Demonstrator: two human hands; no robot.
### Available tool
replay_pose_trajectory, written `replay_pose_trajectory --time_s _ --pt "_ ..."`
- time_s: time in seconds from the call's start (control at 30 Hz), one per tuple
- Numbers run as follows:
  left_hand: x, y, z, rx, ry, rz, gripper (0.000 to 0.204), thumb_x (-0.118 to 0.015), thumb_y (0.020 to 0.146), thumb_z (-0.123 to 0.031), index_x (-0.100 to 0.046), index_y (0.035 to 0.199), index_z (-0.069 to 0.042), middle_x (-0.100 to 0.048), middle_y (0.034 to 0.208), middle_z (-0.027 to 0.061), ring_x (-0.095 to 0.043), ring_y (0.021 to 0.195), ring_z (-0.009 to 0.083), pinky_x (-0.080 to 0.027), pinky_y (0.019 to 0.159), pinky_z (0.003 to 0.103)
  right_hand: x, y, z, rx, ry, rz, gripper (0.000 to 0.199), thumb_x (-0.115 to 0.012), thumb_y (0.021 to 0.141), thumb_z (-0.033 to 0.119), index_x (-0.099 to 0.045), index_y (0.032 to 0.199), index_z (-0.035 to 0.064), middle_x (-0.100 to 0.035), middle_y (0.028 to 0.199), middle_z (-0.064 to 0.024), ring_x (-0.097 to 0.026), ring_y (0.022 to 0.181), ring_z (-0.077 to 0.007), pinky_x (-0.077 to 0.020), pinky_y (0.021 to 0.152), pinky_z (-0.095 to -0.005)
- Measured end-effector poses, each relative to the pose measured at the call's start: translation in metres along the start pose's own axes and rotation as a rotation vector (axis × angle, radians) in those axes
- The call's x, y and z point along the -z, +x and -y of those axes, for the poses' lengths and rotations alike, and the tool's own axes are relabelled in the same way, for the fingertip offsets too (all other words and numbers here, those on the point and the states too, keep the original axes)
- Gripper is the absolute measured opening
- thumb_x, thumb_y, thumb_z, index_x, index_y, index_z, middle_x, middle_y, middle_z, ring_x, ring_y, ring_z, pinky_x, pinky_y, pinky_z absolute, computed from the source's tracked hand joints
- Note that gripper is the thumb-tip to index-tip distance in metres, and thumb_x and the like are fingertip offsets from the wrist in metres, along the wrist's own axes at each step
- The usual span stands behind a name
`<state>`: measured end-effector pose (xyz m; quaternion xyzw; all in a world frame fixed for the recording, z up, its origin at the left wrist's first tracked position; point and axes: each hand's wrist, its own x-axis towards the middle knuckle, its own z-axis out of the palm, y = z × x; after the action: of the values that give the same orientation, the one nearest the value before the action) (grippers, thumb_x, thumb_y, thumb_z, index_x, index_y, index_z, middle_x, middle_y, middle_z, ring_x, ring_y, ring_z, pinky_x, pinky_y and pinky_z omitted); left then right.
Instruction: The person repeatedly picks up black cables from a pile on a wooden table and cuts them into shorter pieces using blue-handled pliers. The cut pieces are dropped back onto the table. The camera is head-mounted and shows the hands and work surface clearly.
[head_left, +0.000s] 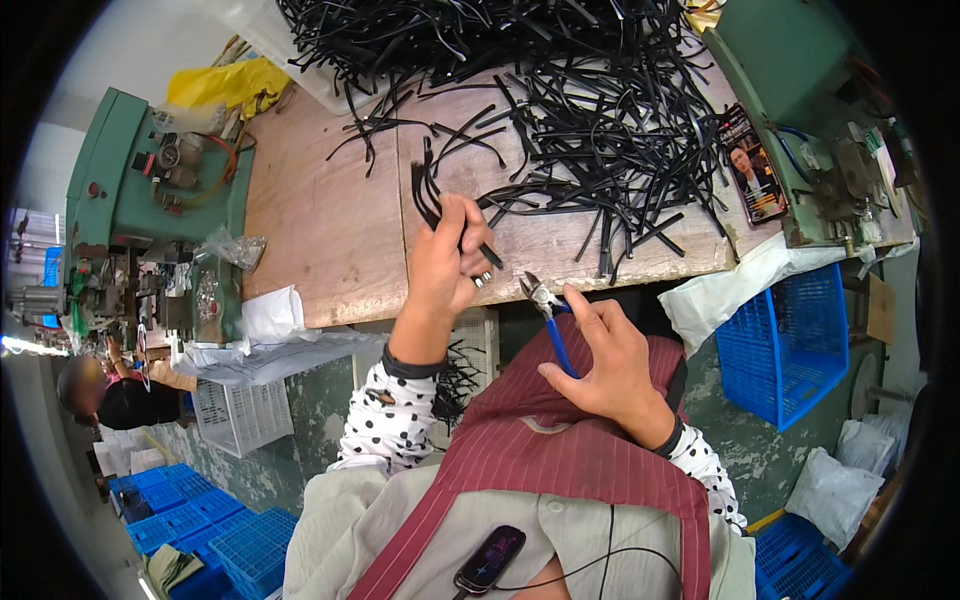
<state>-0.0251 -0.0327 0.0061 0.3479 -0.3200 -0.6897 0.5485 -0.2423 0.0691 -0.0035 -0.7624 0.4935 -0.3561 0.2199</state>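
Observation:
My left hand (449, 252) is closed around a few slim black eyeglass temples (424, 190). Their curved ends stick up past my fingers, and the other ends come out low on the right side of the fist. In my right hand (618, 365) is a pair of side cutters (553, 333) with blue handles, its jaws spread a little and pointing up and left. The cutter tips are just right of the temples' lower ends, apart from them. Both hands are at the table's front edge.
Many loose black temples (620, 140) cover the wooden table (320, 210), piled highest at the back. Green machines (110, 190) flank it. A card with a person's picture (752, 165) lies at the right. Below are a blue crate (750, 350) and a white crate (240, 415). Another person (130, 395) is far left.

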Motion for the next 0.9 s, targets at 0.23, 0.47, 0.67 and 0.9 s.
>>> replay_pose_trajectory --time_s 0.23,0.47,0.67,0.9 --pt "-0.014 -0.023 0.013 -0.148 -0.074 0.014 0.039 -0.041 0.107 -0.047 -0.047 0.087 -0.014 -0.033 0.062 -0.0051 -0.025 0.048 0.0053 -0.026 0.046 0.022 0.002 0.000 0.010 -0.013 -0.010 0.070 0.091 -0.087 0.063 0.032 -0.053 0.143 0.0080 -0.056 0.094 -0.0110 -0.059 0.079 -0.0260 -0.0516 0.067 -0.0364" --pt "-0.027 -0.033 0.023 -0.411 0.116 -0.106 0.040 -0.043 0.106 -0.047 -0.046 0.088 -0.011 -0.035 0.064 -0.0029 -0.028 0.050 0.0065 -0.026 0.046 0.023 0.000 -0.001 0.011 -0.026 0.022 0.105 0.095 -0.087 0.063 0.032 -0.049 0.146 0.0047 -0.054 0.091 -0.0115 -0.056 0.075 -0.0263 -0.0497 0.066 -0.0365" --pt "-0.033 -0.038 0.028 -0.455 0.176 -0.198 0.039 -0.050 0.105 -0.045 -0.047 0.087 -0.010 -0.040 0.066 -0.0023 -0.032 0.054 0.0060 -0.027 0.046 0.023 -0.002 -0.005 0.008 -0.062 0.053 0.160 0.093 -0.087 0.065 0.030 -0.049 0.146 0.0042 -0.054 0.093 -0.0122 -0.059 0.079 -0.0279 -0.0516 0.069 -0.0370" --pt "-0.005 -0.015 -0.001 0.153 -0.052 0.116 0.038 -0.041 0.108 -0.043 -0.046 0.085 -0.013 -0.032 0.061 -0.0064 -0.025 0.047 0.0034 -0.025 0.044 0.021 0.005 -0.004 0.006 0.036 -0.065 0.132 0.087 -0.086 0.066 0.026 -0.052 0.144 0.0095 -0.056 0.100 -0.0135 -0.062 0.084 -0.0289 -0.0534 0.068 -0.0380"
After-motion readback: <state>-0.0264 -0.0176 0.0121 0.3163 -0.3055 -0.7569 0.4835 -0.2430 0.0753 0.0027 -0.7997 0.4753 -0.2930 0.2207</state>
